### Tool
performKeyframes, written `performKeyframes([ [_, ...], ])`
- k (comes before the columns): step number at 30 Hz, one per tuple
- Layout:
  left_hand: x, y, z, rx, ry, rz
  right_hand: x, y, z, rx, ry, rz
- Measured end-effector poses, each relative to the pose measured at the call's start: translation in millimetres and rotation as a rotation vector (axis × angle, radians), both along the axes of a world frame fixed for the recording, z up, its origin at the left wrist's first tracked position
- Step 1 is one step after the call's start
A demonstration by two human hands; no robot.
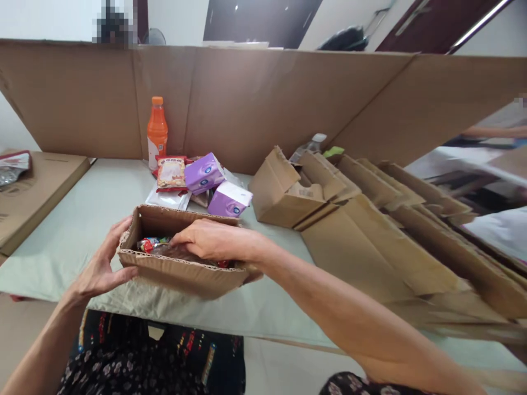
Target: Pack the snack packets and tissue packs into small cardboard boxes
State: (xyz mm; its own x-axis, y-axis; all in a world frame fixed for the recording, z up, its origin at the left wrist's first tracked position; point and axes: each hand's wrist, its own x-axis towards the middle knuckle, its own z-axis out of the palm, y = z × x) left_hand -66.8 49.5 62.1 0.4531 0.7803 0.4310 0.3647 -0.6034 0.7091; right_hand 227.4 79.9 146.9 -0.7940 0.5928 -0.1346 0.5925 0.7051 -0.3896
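An open cardboard box [185, 277] stands at the table's front edge with its flaps up. My left hand [102, 266] grips its left end, thumb along the front wall and fingers round the far corner. Inside lie packets in shiny, colourful wrapping [154, 244], partly covered by clear plastic. My right hand [218, 240] reaches into the box from the right, its fingers curled closed down among the packets. What those fingertips hold is hidden. Just behind the box are two purple tissue packs [205, 173], a red and cream snack bag [172, 174] and a white packet [168, 198].
An orange drink bottle [157, 131] stands against the tall cardboard screen [263, 99] at the back. On the right, several opened cardboard boxes [370, 247] lean in a row, with a clear bottle [308, 147] behind them. A flat carton [45, 192] lies at left, bearing a silvery packet [14, 167].
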Motion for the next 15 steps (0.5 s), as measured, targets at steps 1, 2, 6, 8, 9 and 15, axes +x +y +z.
performKeyframes([
  [1, 0.8, -5.5, 0.1, 0.024, -0.03, 0.007, -0.2, 0.0, -1.1, -0.003, 0.005, 0.002],
  [2, 2.3, -10.6, 0.9, 0.047, -0.065, 0.014, 1.4, -1.3, -0.5, -0.004, 0.02, -0.001],
  [6, 11.6, -21.2, 6.4, 0.093, -0.159, 0.08, 18.2, -15.7, 14.6, 0.062, 0.17, -0.1],
  [8, 16.0, -20.1, 6.9, 0.088, -0.173, 0.113, 26.9, -22.0, 22.3, 0.096, 0.237, -0.183],
  [9, 18.0, -18.6, 6.5, 0.091, -0.173, 0.108, 29.9, -23.2, 24.1, 0.106, 0.262, -0.22],
  [15, 28.7, -8.6, 5.8, 0.167, -0.126, 0.04, 36.5, -15.8, 12.6, 0.062, 0.331, -0.324],
])
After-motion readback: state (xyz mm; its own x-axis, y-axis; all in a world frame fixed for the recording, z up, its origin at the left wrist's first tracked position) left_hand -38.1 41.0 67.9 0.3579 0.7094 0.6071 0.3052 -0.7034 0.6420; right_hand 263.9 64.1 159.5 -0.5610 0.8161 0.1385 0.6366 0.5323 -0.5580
